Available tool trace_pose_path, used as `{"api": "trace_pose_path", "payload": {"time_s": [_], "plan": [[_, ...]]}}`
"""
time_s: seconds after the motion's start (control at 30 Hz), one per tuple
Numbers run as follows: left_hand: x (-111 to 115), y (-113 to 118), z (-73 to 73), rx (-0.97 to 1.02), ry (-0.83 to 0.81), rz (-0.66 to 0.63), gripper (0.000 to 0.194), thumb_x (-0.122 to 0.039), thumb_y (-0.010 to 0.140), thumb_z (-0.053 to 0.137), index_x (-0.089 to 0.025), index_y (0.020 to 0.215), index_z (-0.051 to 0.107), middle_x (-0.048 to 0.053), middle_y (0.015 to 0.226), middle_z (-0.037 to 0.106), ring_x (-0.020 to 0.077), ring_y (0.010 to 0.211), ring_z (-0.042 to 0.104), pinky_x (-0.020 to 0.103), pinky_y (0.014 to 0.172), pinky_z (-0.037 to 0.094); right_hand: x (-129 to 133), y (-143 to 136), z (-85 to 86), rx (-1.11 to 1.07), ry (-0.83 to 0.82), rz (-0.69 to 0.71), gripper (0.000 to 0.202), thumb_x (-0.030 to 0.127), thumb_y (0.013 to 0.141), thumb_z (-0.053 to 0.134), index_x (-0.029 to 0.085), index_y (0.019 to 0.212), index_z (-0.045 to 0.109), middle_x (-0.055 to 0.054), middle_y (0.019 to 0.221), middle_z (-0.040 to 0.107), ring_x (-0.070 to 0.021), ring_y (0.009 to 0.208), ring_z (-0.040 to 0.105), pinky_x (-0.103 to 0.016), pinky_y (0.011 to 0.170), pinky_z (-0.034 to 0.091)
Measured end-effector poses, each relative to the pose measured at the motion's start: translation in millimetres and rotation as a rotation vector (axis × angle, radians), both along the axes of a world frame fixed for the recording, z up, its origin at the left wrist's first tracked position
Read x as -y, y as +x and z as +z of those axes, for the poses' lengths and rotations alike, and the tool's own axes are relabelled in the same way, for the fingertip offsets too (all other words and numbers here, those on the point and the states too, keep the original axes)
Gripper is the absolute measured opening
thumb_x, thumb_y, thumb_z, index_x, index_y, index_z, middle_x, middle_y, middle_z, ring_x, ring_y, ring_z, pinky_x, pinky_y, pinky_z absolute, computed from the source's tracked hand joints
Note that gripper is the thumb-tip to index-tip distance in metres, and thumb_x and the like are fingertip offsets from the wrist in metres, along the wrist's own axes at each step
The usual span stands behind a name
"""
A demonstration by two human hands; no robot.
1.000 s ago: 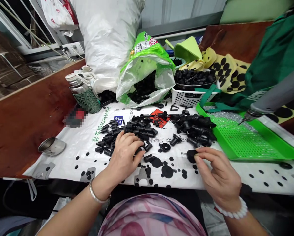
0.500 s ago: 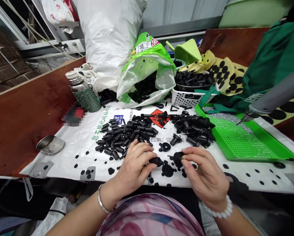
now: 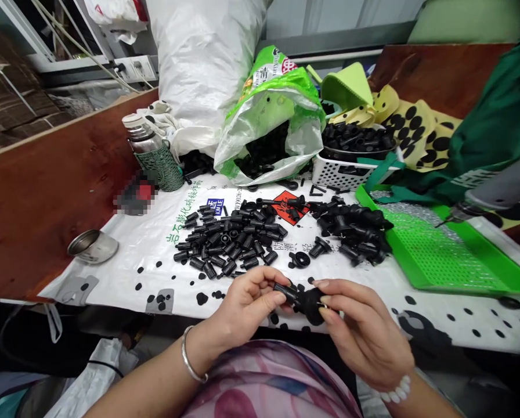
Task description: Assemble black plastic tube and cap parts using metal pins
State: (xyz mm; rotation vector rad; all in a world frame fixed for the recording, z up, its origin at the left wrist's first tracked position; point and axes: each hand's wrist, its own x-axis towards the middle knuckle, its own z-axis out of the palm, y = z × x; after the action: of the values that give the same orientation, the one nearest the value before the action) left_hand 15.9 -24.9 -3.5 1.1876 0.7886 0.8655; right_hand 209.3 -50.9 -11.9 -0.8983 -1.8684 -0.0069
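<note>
Close to the table's front edge, my left hand pinches a black cylindrical piece between thumb and fingers. My right hand is closed on a rounded black part with a thin pin by the fingertips. The two parts meet end to end between my hands; how deep one sits in the other is hidden. Just beyond lies a pile of small black cylinders. To its right is a heap of black flanged parts, with a black ring-shaped part lying apart in front.
A green perforated tray stands at right, with a power driver over it. Behind are a white basket of black parts and an open green-white bag. A metal cup and a bottle stand left.
My hands have come together, and the cylinder in my left hand now meets the rounded part in my right. Both hands sit slightly lower. The view has shifted a little.
</note>
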Motion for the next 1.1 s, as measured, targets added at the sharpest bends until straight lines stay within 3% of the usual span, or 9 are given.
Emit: {"api": "trace_pose_path", "payload": {"time_s": [0.07, 0.17, 0.47, 0.6, 0.7, 0.87, 0.93, 1.1], "plan": [[0, 4, -3.1, 0.141, -0.142, 0.013, 0.035, -0.035, 0.075, 0.069, -0.013, 0.100, 0.058, 0.004, 0.080, 0.067, 0.0139, 0.068, 0.066, 0.025, 0.068, 0.051, 1, 1, -2.4, -0.029, -0.010, -0.003, 0.021, 0.005, 0.079, 0.055, 0.016, 0.097, 0.056, -0.010, 0.098, 0.060, -0.0181, 0.089, 0.064, -0.030, 0.075, 0.058], [-1, 6, -6.6, 0.234, -0.207, 0.007, 0.034, -0.034, 0.073, 0.072, -0.012, 0.097, 0.062, 0.005, 0.077, 0.069, 0.0137, 0.068, 0.067, 0.024, 0.069, 0.051, 1, 3, -3.9, -0.035, -0.024, -0.004, 0.023, 0.004, 0.079, 0.054, 0.016, 0.098, 0.055, -0.010, 0.100, 0.059, -0.0187, 0.091, 0.064, -0.031, 0.077, 0.057], [3, 11, -13.4, 0.356, -0.250, -0.028, 0.029, -0.032, 0.075, 0.072, -0.012, 0.095, 0.064, 0.005, 0.072, 0.070, 0.0141, 0.066, 0.067, 0.024, 0.068, 0.051, 1, -2, -0.1, -0.011, -0.021, -0.023, 0.021, 0.008, 0.079, 0.055, 0.018, 0.097, 0.057, -0.009, 0.097, 0.061, -0.0195, 0.087, 0.065, -0.032, 0.072, 0.059], [6, 10, -14.2, 0.298, -0.250, -0.051, 0.036, -0.039, 0.072, 0.072, -0.012, 0.095, 0.064, 0.005, 0.071, 0.068, 0.0146, 0.062, 0.065, 0.025, 0.065, 0.051, 2, -7, -5.9, -0.053, -0.029, -0.016, 0.021, 0.008, 0.079, 0.054, 0.018, 0.097, 0.057, -0.009, 0.098, 0.062, -0.0197, 0.086, 0.066, -0.033, 0.071, 0.059], [8, 3, -9.5, 0.075, -0.107, -0.125, 0.034, -0.037, 0.080, 0.063, -0.012, 0.103, 0.063, 0.005, 0.073, 0.067, 0.0148, 0.067, 0.064, 0.026, 0.068, 0.050, 3, -9, -12.2, -0.100, -0.070, 0.002, 0.023, 0.006, 0.078, 0.055, 0.018, 0.099, 0.057, -0.010, 0.099, 0.061, -0.0200, 0.087, 0.065, -0.034, 0.072, 0.058], [5, -7, 5.2, -0.375, 0.444, -0.150, 0.021, -0.021, 0.085, 0.053, -0.015, 0.101, 0.065, 0.006, 0.083, 0.067, 0.0145, 0.075, 0.060, 0.023, 0.072, 0.046, 4, -12, -15.0, -0.127, -0.110, 0.059, 0.023, 0.005, 0.079, 0.052, 0.017, 0.098, 0.057, -0.010, 0.097, 0.060, -0.0198, 0.087, 0.064, -0.035, 0.073, 0.058], [4, -7, 7.3, -0.383, 0.495, -0.125, 0.021, -0.020, 0.086, 0.052, -0.015, 0.101, 0.065, 0.005, 0.080, 0.066, 0.0136, 0.071, 0.059, 0.022, 0.069, 0.046, 4, -13, -12.2, -0.133, -0.130, 0.074, 0.023, 0.005, 0.080, 0.051, 0.017, 0.098, 0.056, -0.010, 0.096, 0.060, -0.0204, 0.088, 0.063, -0.035, 0.072, 0.058], [4, -7, 4.8, -0.316, 0.435, -0.113, 0.021, -0.023, 0.087, 0.051, -0.014, 0.101, 0.065, 0.004, 0.075, 0.064, 0.0117, 0.062, 0.058, 0.020, 0.061, 0.047, -2, -7, 0.0, -0.015, -0.159, 0.154, 0.020, 0.010, 0.082, 0.051, 0.018, 0.099, 0.055, -0.011, 0.097, 0.060, -0.0203, 0.089, 0.063, -0.032, 0.071, 0.057]]}}
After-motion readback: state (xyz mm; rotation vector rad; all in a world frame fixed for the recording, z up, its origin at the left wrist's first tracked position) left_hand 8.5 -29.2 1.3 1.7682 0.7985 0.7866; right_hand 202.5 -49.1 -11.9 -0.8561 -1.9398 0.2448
